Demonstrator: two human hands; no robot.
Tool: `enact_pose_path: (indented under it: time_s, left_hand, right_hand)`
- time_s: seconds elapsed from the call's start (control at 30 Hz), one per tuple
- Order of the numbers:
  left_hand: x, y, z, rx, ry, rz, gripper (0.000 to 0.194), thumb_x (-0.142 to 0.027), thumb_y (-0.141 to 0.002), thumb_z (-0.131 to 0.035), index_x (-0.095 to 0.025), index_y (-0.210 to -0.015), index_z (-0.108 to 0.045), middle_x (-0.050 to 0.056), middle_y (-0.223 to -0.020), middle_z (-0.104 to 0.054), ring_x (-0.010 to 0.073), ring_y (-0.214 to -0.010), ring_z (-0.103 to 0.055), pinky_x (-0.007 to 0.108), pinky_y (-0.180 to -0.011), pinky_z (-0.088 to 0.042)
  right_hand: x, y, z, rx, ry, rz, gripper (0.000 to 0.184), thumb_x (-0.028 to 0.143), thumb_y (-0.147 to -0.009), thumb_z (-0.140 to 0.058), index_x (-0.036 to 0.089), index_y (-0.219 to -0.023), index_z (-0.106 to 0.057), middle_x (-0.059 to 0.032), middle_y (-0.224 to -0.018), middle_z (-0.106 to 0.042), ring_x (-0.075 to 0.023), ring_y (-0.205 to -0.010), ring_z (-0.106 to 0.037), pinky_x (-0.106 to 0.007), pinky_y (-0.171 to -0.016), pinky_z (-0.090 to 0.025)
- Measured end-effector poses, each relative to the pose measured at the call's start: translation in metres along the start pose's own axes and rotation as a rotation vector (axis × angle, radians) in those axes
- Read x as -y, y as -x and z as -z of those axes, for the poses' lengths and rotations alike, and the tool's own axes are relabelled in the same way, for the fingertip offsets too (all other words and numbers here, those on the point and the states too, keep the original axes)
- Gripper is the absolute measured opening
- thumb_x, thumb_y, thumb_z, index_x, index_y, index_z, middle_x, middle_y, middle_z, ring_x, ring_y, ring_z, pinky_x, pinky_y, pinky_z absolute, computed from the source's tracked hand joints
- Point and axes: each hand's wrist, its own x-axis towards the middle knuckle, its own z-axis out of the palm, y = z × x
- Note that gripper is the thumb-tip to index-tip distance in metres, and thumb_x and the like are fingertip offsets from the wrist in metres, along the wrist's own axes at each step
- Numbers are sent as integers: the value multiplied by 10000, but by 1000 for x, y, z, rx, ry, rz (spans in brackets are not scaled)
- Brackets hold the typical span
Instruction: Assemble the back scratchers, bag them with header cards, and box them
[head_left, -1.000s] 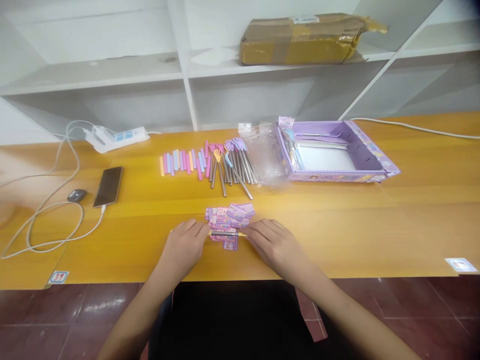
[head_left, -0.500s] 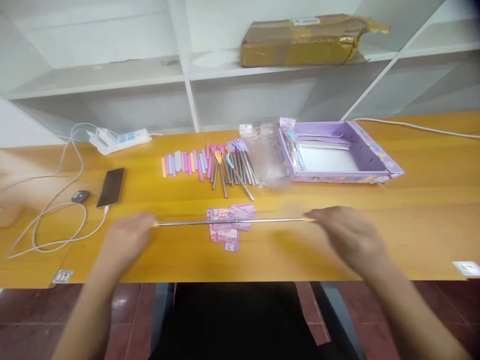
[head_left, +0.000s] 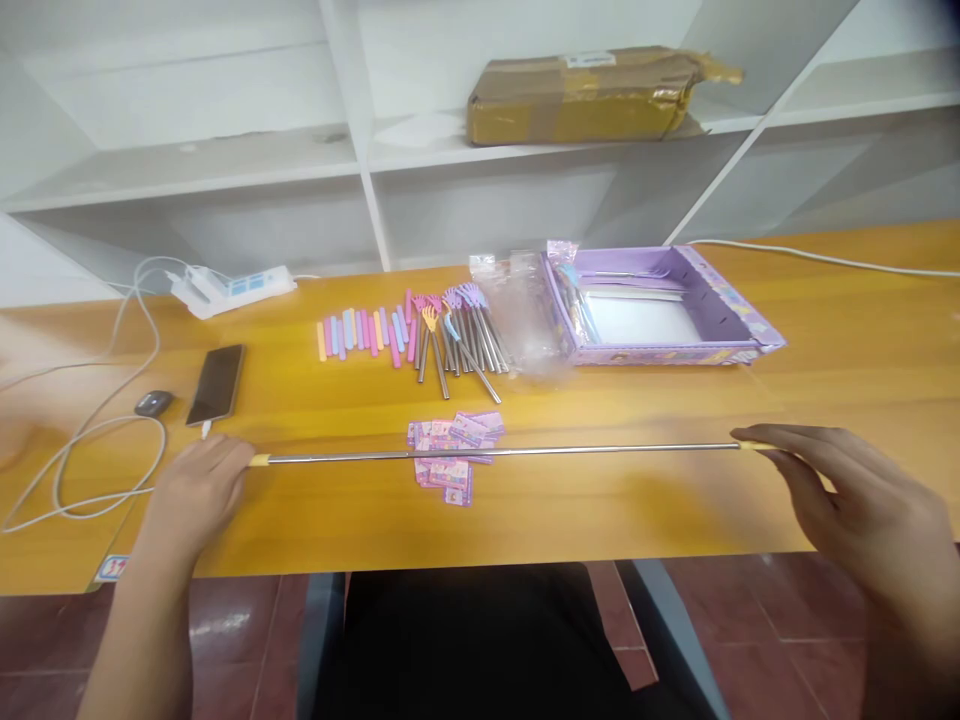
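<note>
An extendable back scratcher (head_left: pixel 510 452), its thin metal rod drawn out long between yellow ends, spans the space over the table's front part. My left hand (head_left: pixel 199 490) is closed round its left end. On the right end, the fingertips of my right hand (head_left: pixel 862 490) pinch the yellow piece. Beneath the rod lies a loose heap of small pink and purple printed cards (head_left: pixel 446 478). Farther back is a pile of back scratchers (head_left: pixel 469 335) with claw-shaped heads in pink, purple, yellow and blue. Beside them runs a row of coloured sleeves (head_left: pixel 364 330).
Clear plastic bags (head_left: pixel 529 320) lie against a purple display box (head_left: pixel 667 355) holding a few bagged pieces. At the left are a phone (head_left: pixel 216 383), a mouse (head_left: pixel 154 403), a cable and a power strip (head_left: pixel 236 290). A taped carton (head_left: pixel 581 100) sits on the shelf.
My hands have moved apart, the right one farther to the right and the left one leftward. The rod between them has become longer. The view has shifted slightly.
</note>
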Motion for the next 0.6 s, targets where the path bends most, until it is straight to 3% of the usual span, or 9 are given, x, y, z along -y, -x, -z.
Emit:
enact_pose_path:
  time_s: [0.13, 0.27, 0.43, 0.6]
  left_hand:
    - [1, 1, -2, 6, -25, 29, 314, -116, -1039, -447, -259, -774, -537, 6, -747, -640, 230, -786, -575, 326, -772, -445]
    - [-1, 3, -3, -33, -83, -8, 308, -109, -1032, -448, -257, -776, -534, 4, -737, -642, 228, -762, -584, 335, -760, -441]
    - [5, 6, -6, -52, -51, 16, 262, -123, -1013, -457, -253, -804, -547, 14, -762, -642, 235, -772, -595, 340, -759, -430]
    - [8, 9, -9, -60, -22, 14, 258, -112, -1029, -413, -241, -868, -567, 38, -808, -648, 249, -809, -618, 343, -770, -463]
  right_hand:
    - [-2, 4, -3, -3, -28, -61, 307, 388, -1087, -586, 464, -1346, -732, -95, -1056, -841, -238, -933, -815, -412, -840, -608]
    - [1, 4, -6, 9, -51, -82, 269, 402, -1082, -570, 452, -1279, -746, -100, -1056, -843, -249, -929, -825, -427, -832, -612]
    - [0, 3, -9, -7, 37, -122, 192, 350, -1081, -557, 375, -1199, -706, -75, -1063, -837, -258, -894, -829, -384, -700, -608]
    - [-3, -1, -10, -33, 116, -127, 170, 362, -1095, -550, 301, -1132, -704, -85, -1082, -825, -275, -926, -819, -355, -661, -581]
